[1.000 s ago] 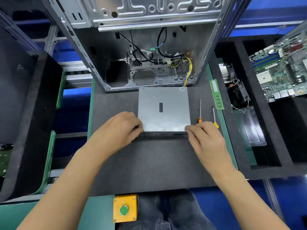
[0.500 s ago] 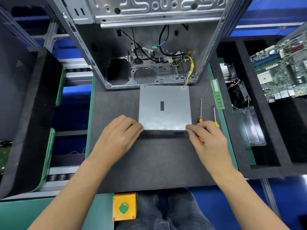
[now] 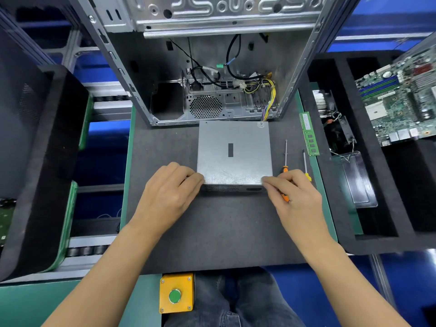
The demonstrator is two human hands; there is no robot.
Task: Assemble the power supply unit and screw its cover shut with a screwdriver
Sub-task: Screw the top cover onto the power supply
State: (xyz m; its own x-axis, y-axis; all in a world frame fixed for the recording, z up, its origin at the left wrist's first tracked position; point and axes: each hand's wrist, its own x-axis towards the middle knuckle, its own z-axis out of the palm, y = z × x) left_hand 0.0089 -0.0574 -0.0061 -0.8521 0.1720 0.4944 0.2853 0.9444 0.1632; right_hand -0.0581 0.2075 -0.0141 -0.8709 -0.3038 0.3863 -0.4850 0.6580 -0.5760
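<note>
The grey metal power supply unit [image 3: 233, 152] lies flat on the dark mat [image 3: 212, 232], its cover on top and its vented side facing me. My left hand [image 3: 169, 197] grips its near left corner with curled fingers. At the near right corner, my right hand [image 3: 297, 199] pinches the cover's edge. An orange-handled screwdriver [image 3: 286, 154] lies on the mat just right of the unit, its handle partly hidden under my right hand. A smaller yellow-handled screwdriver [image 3: 305, 166] lies beside it.
An open computer case [image 3: 212, 107] with loose cables stands right behind the unit. A green memory stick [image 3: 309, 134] lies at the mat's right edge. A black foam tray [image 3: 368, 241] on the right holds a motherboard [image 3: 398, 100] and a cooler [image 3: 335, 128]. A yellow button box [image 3: 176, 293] sits near me.
Both hands stay at the unit's near corners. My right hand has slid slightly toward me, so more of the orange handle shows beneath it.
</note>
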